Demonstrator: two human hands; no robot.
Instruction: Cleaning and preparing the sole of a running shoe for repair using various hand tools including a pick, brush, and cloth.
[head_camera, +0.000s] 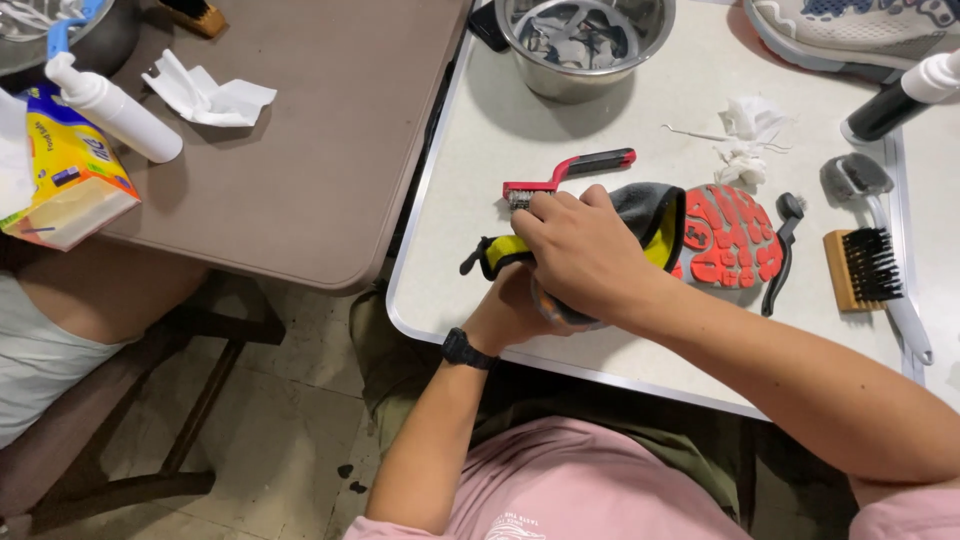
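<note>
White table (620, 330): bears everything listed; bare rim toward the person.
Shoe (725, 235): lying at the table's near edge, orange-red lugged sole turned up, grey and yellow upper toward the hands; judged light; sole stiff and grippy, upper soft and yielding; best taken at the collar or heel, where the fabric bunches.
Right hand (580, 255): fingers curled over the shoe's upper, clasping it from above.
Left hand (510, 310): under the right hand, mostly hidden; touches the shoe from below; cannot tell how its fingers lie.
Wire brush (565, 175): red and black handle; just beyond the right knuckles; lying loose.
Black brush (783, 250): beside the sole; slim, untouched.
</note>
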